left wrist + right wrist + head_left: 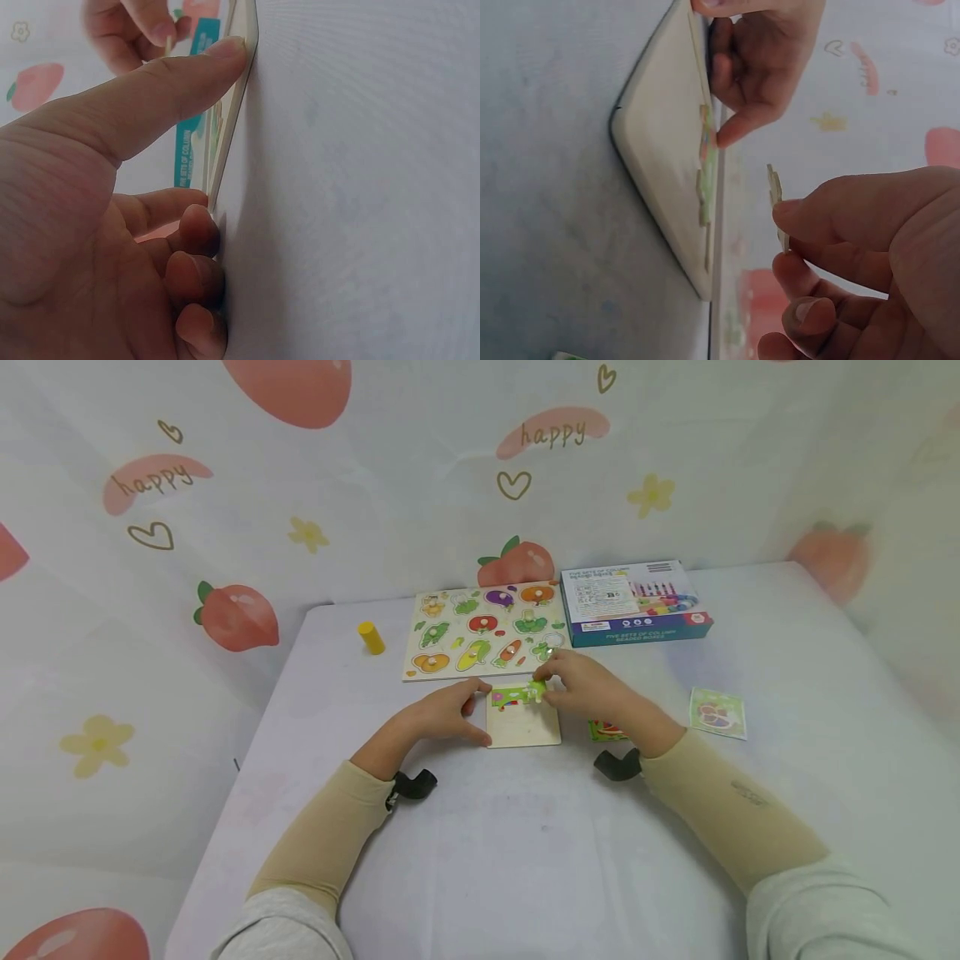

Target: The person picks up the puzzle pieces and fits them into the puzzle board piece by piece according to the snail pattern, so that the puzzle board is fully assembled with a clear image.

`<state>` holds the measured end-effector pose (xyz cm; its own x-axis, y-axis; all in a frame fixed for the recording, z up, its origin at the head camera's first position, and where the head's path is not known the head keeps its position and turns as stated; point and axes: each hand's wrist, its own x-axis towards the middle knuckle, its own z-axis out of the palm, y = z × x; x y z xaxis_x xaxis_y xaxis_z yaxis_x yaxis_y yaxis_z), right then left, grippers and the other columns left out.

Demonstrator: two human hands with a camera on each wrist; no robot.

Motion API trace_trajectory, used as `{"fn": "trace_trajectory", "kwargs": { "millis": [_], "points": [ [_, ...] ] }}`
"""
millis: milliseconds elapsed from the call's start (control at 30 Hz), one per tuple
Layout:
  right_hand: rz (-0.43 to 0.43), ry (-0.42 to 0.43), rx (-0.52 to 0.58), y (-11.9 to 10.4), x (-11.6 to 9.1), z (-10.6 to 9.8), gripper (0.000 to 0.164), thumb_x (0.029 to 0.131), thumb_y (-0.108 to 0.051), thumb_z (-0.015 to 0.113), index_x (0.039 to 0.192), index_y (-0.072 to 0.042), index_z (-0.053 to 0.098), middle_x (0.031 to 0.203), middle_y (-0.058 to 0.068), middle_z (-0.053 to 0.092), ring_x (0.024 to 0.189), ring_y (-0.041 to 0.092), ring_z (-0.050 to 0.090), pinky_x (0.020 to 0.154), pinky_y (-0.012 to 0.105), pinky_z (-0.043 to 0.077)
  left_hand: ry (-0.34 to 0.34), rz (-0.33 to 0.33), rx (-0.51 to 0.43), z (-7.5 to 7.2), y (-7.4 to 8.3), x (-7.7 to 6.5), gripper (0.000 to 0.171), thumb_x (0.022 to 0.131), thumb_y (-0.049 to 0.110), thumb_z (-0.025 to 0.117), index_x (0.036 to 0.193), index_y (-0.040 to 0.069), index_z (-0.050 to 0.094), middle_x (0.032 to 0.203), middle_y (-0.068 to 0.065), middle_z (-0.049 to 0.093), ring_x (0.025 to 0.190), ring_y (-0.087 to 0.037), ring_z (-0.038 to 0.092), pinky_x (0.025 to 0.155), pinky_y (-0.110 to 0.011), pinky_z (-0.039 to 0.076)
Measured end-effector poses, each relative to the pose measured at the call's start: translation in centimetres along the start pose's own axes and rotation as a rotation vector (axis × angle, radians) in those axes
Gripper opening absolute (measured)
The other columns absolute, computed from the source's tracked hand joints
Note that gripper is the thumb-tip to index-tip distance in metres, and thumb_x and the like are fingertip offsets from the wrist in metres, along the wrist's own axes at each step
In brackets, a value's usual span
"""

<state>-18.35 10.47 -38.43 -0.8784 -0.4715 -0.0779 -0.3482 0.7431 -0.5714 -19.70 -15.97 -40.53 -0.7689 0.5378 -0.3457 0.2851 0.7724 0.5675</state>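
Observation:
A small square wooden puzzle tray (522, 728) lies on the white table. A strip of green printed puzzle pieces (510, 697) sits along its far side. My left hand (442, 712) holds the tray by its left edge, the thumb at the near corner and the index finger at the far one. Between thumb and fingertip, my right hand (588, 683) pinches a thin green puzzle piece (775, 201), raised above the tray's far right corner. The right wrist view shows this piece edge-on, apart from the tray.
Behind the tray lies a vegetable peg board (456, 625), with a boxed bead set (637, 602) to its right. A yellow cylinder (371, 637) stands at the left. One printed square (717, 712) lies at the right; another colourful printed item (604, 731) is partly hidden under my right forearm.

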Motion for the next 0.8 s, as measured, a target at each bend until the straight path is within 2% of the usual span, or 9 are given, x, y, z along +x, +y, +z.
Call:
{"fn": "trace_trajectory", "kwargs": {
  "millis": [500, 800],
  "points": [
    [0.043, 0.018, -0.002, 0.8, 0.5, 1.4, 0.031, 0.084, -0.017, 0.069, 0.114, -0.007, 0.068, 0.106, 0.006, 0.057, 0.094, 0.021, 0.048, 0.089, 0.037, 0.042, 0.003, 0.013, 0.007, 0.0, -0.1, 0.1, 0.086, 0.064, 0.046, 0.084, 0.135, 0.02, 0.043, 0.087, -0.005, 0.046, 0.075, -0.016, 0.043, 0.064, -0.03, 0.033],
    [0.041, 0.037, -0.015, 1.2, 0.6, 1.6, 0.032, 0.082, -0.013, 0.069, 0.112, -0.004, 0.069, 0.102, 0.006, 0.058, 0.088, 0.021, 0.048, 0.079, 0.034, 0.041, 0.011, 0.014, 0.0, 0.1, -0.2, 0.1, 0.087, 0.063, 0.047, 0.084, 0.135, 0.021, 0.044, 0.087, -0.005, 0.046, 0.074, -0.017, 0.043, 0.063, -0.03, 0.033]
  ]
}}
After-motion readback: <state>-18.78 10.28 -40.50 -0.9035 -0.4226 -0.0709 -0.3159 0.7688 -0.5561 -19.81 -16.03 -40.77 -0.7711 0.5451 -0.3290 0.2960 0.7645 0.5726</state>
